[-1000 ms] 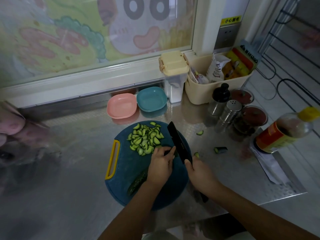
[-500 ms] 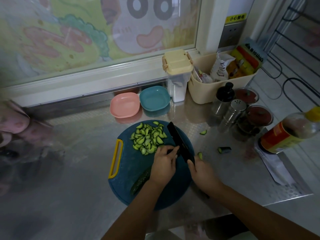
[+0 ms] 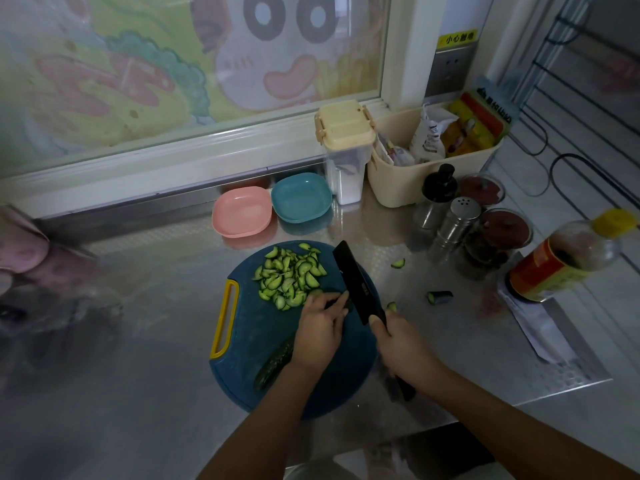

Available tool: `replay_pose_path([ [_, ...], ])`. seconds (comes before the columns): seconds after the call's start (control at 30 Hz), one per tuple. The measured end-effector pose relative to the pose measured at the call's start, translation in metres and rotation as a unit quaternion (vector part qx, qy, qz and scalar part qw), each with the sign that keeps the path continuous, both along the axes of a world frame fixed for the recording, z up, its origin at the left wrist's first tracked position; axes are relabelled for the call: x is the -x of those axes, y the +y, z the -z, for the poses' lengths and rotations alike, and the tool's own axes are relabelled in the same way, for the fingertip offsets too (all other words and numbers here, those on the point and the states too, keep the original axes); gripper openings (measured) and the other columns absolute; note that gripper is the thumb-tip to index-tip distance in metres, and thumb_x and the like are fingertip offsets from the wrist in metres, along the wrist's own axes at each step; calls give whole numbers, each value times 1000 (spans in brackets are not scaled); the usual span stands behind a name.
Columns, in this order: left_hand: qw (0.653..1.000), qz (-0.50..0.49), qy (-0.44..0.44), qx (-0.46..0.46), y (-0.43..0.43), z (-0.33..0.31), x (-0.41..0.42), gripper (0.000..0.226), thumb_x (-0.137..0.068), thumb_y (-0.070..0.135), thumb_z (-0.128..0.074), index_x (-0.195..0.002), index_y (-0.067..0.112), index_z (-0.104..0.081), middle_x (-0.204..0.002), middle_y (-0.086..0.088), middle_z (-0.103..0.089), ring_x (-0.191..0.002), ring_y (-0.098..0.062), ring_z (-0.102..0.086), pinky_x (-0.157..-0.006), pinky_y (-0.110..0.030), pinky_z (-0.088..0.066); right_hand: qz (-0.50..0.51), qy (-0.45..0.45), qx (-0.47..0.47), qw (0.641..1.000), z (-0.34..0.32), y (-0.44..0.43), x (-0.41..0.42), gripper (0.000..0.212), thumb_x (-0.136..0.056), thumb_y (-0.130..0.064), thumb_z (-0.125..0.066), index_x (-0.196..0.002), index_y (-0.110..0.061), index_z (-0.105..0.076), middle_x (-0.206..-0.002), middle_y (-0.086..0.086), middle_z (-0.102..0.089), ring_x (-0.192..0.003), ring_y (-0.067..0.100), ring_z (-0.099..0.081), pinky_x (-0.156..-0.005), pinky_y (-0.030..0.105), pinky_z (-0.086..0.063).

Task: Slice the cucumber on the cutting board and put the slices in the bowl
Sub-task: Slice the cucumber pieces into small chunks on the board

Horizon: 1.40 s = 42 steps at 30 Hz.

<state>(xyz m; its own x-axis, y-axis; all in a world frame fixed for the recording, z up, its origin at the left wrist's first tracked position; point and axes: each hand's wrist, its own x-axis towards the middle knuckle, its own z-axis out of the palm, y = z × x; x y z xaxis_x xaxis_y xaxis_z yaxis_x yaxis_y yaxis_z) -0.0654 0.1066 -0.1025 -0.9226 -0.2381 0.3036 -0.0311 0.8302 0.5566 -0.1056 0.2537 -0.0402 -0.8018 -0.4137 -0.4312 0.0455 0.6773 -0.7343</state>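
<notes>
Left hand curled over cucumber, pinning it to cutting board. Right hand clamped on knife, blade touching left fingertips, so a nick is likely. Slices lie just beyond the left hand and could roll off; pink bowl farther beyond. Cut end hidden under left hand.

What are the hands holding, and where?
The right hand grips the black knife by its handle. The left hand holds the cucumber down near its cut end.
</notes>
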Motion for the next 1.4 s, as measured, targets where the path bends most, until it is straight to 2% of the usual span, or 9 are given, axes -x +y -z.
replay_pose_path([
  [0.13, 1000, -1, 0, 4, 0, 1, 0, 29, -84, 10, -59, -111, 4, -68, -96, -10, -65, -91, -17, -46, -84, -14, -33, -16, 22, -21, 999, -1, 0, -2, 33, -100, -31, -34, -93, -3, -51, -80, 15, -58, -72, 27, -59, -62, 34, -44],
  [0.27, 1000, 3, 0, 5, 0, 3, 1, 29, -83, 9, -59, -111, 4, -68, -96, -9, -64, -92, -17, -46, -83, -16, -35, -34, 44, -49, 997, -1, -1, -3, 31, -100, -31, -33, -90, -6, -49, -71, 6, -51, -64, 21, -53, -54, 30, -39],
  [0.43, 1000, 2, -6, -5, -2, 4, 2, 31, -88, 19, -51, -110, 5, -68, -95, -8, -65, -91, -16, -47, -82, -16, -36, -41, 78, -84, 993, 2, -7, -1, 33, -100, -32, -34, -90, -5, -51, -86, 13, -58, -74, 26, -59, -66, 34, -47],
  [0.63, 1000, -2, -10, -19, -3, 4, 2, 28, -83, 12, -60, -109, 5, -68, -94, -8, -65, -92, -15, -46, -83, -14, -35, -55, 84, -98, 990, 9, -11, -1, 29, -100, -31, -33, -85, -9, -44, -70, 1, -46, -68, 19, -51, -58, 27, -36],
  [0.8, 1000, 0, -19, -23, -4, 2, 2, 29, -84, 13, -58, -110, 6, -68, -95, -6, -65, -93, -13, -45, -84, -15, -35, -51, 113, -104, 987, 19, -13, -8, 25, -101, -30, -31, -88, -12, -43, -79, 5, -51, -72, 20, -54, -60, 29, -34],
  [0.93, 999, 7, -26, -27, -3, 0, 0, 35, -89, 23, -46, -113, 8, -67, -98, -5, -64, -93, -16, -49, -86, -14, -34, -51, 97, -79, 991, 19, -8, -6, 27, -101, -28, -31, -95, -8, -47, -75, 1, -50, -67, 17, -51, -58, 27, -32],
  [1.03, 999, 12, -28, -25, -3, -2, 0, 34, -89, 19, -48, -115, 8, -66, -99, -6, -63, -93, -17, -49, -85, -15, -34, -68, 95, -69, 991, 15, -5, -1, 23, -101, -26, -32, -92, -10, -45, -68, -5, -42, -59, 10, -44, -57, 26, -32],
  [1.13, 999, 15, -29, -24, -3, -2, 1, 34, -89, 18, -48, -116, 9, -66, -99, -6, -63, -92, -18, -49, -85, -14, -33, -69, 78, -65, 992, 11, -4, 3, 26, -101, -27, -33, -96, -7, -49, -74, 2, -49, -65, 17, -50, -58, 27, -34],
  [1.4, 999, 9, -29, -29, -4, 3, 1, 32, -87, 16, -57, -115, 5, -66, -99, -8, -65, -91, -25, -57, -88, -17, -34, -20, -5, -5, 1000, 0, 2, 7, 32, -100, -30, -34, -72, -16, -42, -69, 6, -50, -62, 19, -51, -59, 29, -37],
])
